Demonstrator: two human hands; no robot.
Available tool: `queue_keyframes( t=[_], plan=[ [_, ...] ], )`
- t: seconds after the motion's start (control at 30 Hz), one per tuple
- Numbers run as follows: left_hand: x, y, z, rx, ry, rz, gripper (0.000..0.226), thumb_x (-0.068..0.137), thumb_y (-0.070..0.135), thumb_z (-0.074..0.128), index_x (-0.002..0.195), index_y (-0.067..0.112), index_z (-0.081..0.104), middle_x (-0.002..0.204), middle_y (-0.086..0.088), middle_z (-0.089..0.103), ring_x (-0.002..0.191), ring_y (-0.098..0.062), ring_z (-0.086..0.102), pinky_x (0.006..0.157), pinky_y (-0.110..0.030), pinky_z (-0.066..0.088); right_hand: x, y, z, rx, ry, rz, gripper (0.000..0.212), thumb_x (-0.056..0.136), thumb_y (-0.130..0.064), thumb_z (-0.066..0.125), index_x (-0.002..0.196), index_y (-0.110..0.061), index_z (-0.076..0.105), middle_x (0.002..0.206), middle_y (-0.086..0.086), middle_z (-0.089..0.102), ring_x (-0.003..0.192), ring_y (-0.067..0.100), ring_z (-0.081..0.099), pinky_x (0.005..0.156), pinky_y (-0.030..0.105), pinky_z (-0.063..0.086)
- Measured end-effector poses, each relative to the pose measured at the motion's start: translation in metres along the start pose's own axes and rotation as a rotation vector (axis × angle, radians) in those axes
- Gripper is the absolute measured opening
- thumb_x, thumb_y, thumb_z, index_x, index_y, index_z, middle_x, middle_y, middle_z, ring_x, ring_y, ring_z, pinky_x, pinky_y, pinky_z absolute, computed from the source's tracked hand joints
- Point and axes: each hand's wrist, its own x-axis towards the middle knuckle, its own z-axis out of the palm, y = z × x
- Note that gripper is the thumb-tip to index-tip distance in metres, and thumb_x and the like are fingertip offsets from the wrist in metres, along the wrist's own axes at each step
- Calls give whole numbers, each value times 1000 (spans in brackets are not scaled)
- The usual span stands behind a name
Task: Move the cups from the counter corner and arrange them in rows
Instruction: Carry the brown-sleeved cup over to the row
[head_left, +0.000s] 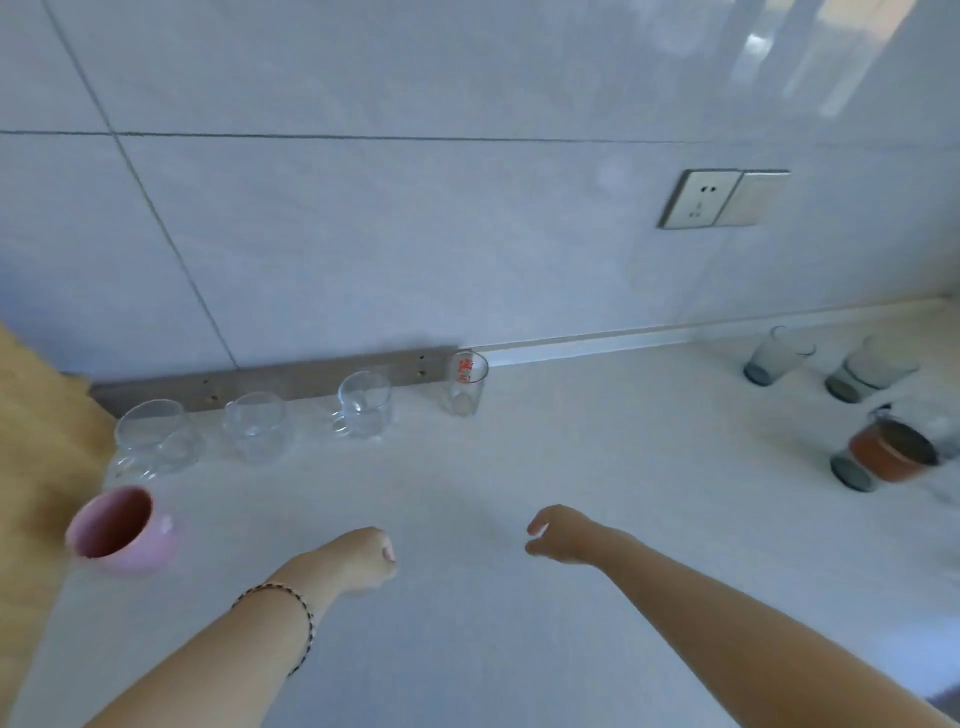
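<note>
Fingers (385, 555): curled tight, empty on left hand (358, 558); loosely curled, empty on right hand (563, 535). Sat far right in counter (571, 441) corner, well apart, nearer right hand: grey tinted glass tumblers (867, 371), orange-brown cup (891, 449).

Wall (363, 234): big pale glossy tiles, thin dark grout lines | upper right: daylight glare (769, 57) on the tiles | socket (701, 200) with blank plate (761, 197) touching its right | grey strip (291, 376) along wall foot | pale desk (597, 467) | wood panel (36, 415) far left.
</note>
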Motion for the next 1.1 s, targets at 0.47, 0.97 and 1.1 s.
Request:
queue_keyframes(
  t=[0.47, 0.97, 1.1],
  plan=[
    [91, 330, 70, 203, -96, 188, 35, 89, 15, 43, 59, 27, 29, 87, -5, 39, 81, -16, 33, 50, -20, 20, -49, 327, -111, 72, 154, 156, 39, 93, -26, 51, 131, -16, 51, 138, 6, 49, 127, 22, 47, 103, 30, 39],
    [115, 420, 98, 107, -122, -6, 25, 83, 14, 38, 62, 26, 33, 81, -2, 42, 72, -18, 36, 52, -24, 22, 19, 454, -246, 50, 400, 283, 97, 74, -45, 72, 149, -25, 12, 150, 12, 19, 137, 43, 23, 108, 48, 33],
    [116, 408, 92, 89, -106, -62, 26, 83, 14, 38, 61, 26, 33, 80, -2, 42, 70, -18, 35, 50, -24, 21, 29, 459, -242, 62, 434, 280, 97, 73, -43, 72, 148, -27, 12, 148, 12, 20, 136, 43, 22, 108, 48, 34]
  ],
)
